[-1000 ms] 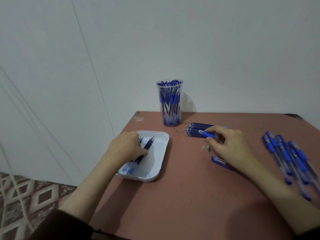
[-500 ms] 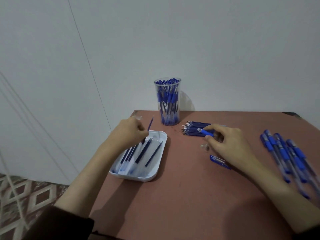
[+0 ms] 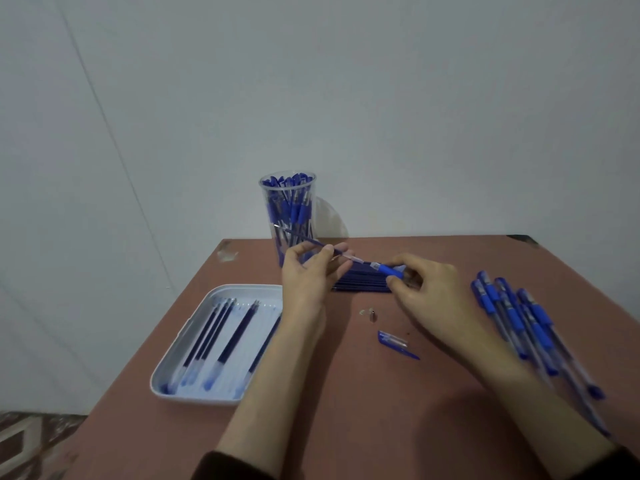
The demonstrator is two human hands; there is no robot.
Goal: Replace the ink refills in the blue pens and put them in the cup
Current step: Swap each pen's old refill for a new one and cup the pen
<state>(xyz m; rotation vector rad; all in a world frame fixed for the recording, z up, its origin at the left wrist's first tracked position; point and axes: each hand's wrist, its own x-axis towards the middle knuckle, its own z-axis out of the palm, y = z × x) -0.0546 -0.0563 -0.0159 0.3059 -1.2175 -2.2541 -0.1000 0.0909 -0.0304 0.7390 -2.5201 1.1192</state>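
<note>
Refill (image 3: 304, 240) pinched in my left hand (image 3: 304, 275), pen barrel (image 3: 389, 270) gripped in my right hand (image 3: 429, 289), both just above the surface (image 3: 346, 410), in front of the cup (image 3: 287, 209). Best bet, I reckon: line them up dead straight, then slide gently, no forcing. Fingertips nearly meeting, forearms angled inward.

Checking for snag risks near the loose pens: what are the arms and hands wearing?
The left hand and right hand are bare: no gloves, rings or watch visible. Forearms are bare too; dark sleeves show only at the bottom edge.
</note>
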